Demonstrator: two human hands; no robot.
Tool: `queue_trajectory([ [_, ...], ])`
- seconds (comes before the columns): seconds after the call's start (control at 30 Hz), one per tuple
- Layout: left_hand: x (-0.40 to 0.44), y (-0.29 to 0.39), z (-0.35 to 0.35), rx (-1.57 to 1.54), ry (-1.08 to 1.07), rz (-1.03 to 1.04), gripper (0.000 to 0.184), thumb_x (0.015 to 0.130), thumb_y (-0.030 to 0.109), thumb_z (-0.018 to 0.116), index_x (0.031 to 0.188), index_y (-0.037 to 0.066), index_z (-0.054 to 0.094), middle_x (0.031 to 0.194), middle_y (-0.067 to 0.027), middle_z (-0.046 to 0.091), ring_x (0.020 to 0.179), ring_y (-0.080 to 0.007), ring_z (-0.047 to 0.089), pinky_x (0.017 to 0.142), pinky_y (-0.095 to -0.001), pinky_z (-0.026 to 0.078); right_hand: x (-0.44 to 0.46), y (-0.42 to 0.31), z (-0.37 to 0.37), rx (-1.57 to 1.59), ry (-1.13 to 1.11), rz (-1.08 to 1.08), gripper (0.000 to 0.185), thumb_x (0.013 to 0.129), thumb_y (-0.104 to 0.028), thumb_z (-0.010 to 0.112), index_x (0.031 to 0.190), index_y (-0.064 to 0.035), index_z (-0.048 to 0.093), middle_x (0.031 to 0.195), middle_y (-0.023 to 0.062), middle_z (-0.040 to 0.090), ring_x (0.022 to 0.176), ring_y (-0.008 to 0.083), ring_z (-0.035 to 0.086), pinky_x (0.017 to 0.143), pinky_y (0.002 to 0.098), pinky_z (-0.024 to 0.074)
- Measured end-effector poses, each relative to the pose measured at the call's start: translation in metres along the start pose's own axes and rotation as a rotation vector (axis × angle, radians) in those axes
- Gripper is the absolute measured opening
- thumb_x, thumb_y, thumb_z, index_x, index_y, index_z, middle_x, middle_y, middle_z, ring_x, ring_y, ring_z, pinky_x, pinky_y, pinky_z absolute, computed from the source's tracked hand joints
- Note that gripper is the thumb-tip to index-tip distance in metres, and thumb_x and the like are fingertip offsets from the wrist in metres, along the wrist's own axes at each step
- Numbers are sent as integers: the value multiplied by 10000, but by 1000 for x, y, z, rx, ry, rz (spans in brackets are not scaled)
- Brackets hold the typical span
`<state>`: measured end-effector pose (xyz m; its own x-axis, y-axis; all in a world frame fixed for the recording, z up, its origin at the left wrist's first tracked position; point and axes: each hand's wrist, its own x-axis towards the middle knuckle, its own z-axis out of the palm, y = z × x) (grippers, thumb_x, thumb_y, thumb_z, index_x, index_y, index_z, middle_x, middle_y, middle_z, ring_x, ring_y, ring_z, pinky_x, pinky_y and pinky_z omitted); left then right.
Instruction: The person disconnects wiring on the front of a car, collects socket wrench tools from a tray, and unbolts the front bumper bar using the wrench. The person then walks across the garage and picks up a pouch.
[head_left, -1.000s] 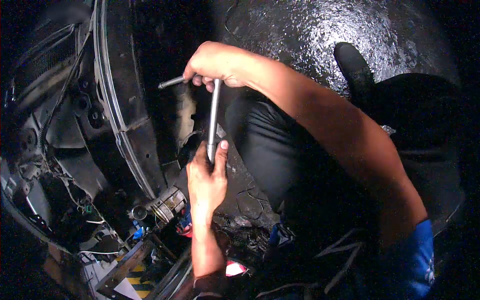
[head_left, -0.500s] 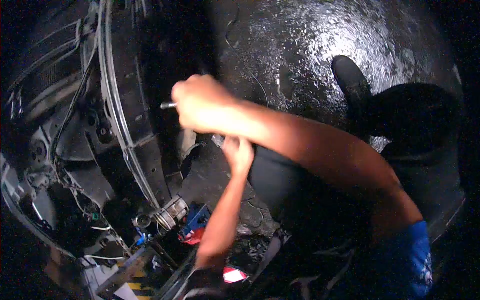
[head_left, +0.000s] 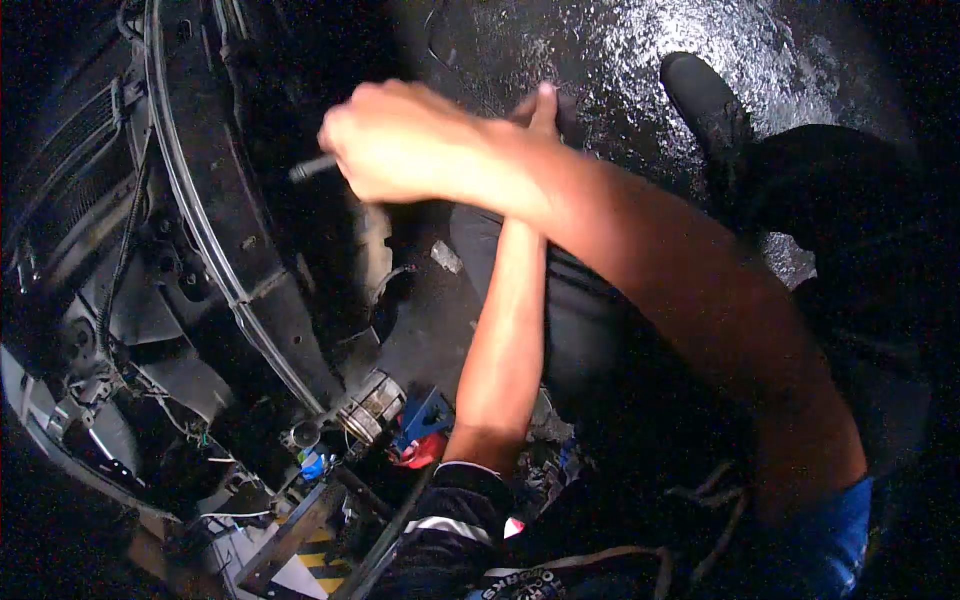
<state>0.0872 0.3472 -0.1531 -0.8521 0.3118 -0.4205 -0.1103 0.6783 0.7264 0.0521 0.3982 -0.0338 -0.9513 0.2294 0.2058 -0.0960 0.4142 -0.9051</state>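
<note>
My right hand (head_left: 385, 145) is closed round a metal bar tool (head_left: 315, 168), whose short grey end sticks out on the hand's left. The rest of the tool is hidden by the hand and forearm. Behind my right forearm my left hand (head_left: 540, 110) shows only in part, its thumb pointing up and the fingers curled. What it grips is hidden. The two arms cross, with the right one on top. Both hands are above my dark-trousered leg (head_left: 580, 330).
On the left lies a dark vehicle body with a long metal edge strip (head_left: 200, 225). Near its lower end are a cylindrical metal part (head_left: 373, 407), a blue object (head_left: 424, 412) and a red one (head_left: 420, 450). A dark shoe (head_left: 700, 95) rests on the wet, shiny floor (head_left: 630, 40).
My left hand has swung up and right from below the right hand to behind the right forearm. My right hand dipped, then rose and shifted left, still round the tool. The long shaft seen earlier is now hidden.
</note>
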Motion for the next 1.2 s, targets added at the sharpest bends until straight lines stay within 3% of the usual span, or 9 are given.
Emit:
queue_trajectory([
  [0.1, -7, -64, -38, -240, -245, 131, 360, 931, 320, 644, 1079, -8, 651, 988, -103, 677, 931, -215, 595, 886, -350, 452, 21, 6, -13, 174, -26, 175, 270, 785, -120, 580, 1004, -80, 733, 895, 214, 700, 890, 385, 681, 807, 464, 547],
  [0.27, -82, 1, -81, -21, 77, -159, 390, 951, 334, 623, 855, -43, 652, 638, -26, 561, 630, -134, 538, 634, -311, 448, 41, 9, 2, 251, -143, 186, 278, 805, -129, 540, 986, -62, 739, 870, 200, 706, 832, 354, 693, 773, 432, 548],
  [0.47, -109, 6, -128, 251, 143, -151, 421, 925, 408, 655, 796, 8, 669, 591, 27, 463, 554, -98, 395, 518, -277, 301, 51, 13, 20, 603, -150, 344, 182, 799, -93, 542, 730, 2, 680, 553, 78, 554, 432, 151, 468, 399, 351, 360],
  [0.6, -153, 56, -162, -605, -113, -241, 476, 970, 245, 608, 1362, 15, 469, 732, -1, 481, 441, -37, 365, 369, -182, 245, 57, 10, 4, 1277, -241, 676, 152, 883, -78, 555, 871, 45, 644, 710, 96, 594, 433, 85, 421, 368, 223, 348],
  [0.67, -160, 70, -174, -881, -192, -191, 542, 980, 195, 580, 1444, 9, 373, 788, -27, 493, 438, -36, 358, 368, -167, 246, 68, -8, -3, 1408, -230, 681, 159, 888, -104, 567, 891, 38, 639, 700, 102, 602, 438, 86, 439, 367, 215, 359],
  [0.73, -160, 88, -173, -525, -83, -198, 439, 976, 237, 596, 1319, -22, 502, 761, -6, 501, 458, -61, 356, 395, -202, 294, 70, -20, -11, 1219, -198, 592, 190, 889, -171, 603, 921, 11, 648, 684, 118, 633, 436, 84, 456, 360, 237, 352],
  [0.8, -129, 47, -159, 55, 118, 205, 360, 976, 310, 598, 1088, -31, 629, 742, -29, 557, 482, -127, 400, 472, -293, 380, 73, -16, -9, 1077, -236, 560, 206, 884, -199, 623, 892, 3, 659, 668, 112, 642, 416, 83, 443, 348, 252, 328],
  [0.93, -56, -27, -121, 124, 212, -97, 563, 943, 436, 607, 637, -36, 594, 543, -137, 521, 519, -207, 485, 564, -397, 418, 70, 5, 0, 852, -182, 515, 226, 869, -219, 659, 830, 1, 689, 655, 95, 651, 396, 84, 428, 349, 256, 307],
  [1.2, 6, -53, -60, -91, 535, 50, 478, 899, 271, 629, 617, -107, 548, 508, -199, 501, 473, -239, 495, 560, -462, 401, 74, 8, -3, 344, -99, 279, 251, 778, -217, 716, 942, -32, 755, 833, 151, 723, 815, 267, 691, 782, 382, 523],
])
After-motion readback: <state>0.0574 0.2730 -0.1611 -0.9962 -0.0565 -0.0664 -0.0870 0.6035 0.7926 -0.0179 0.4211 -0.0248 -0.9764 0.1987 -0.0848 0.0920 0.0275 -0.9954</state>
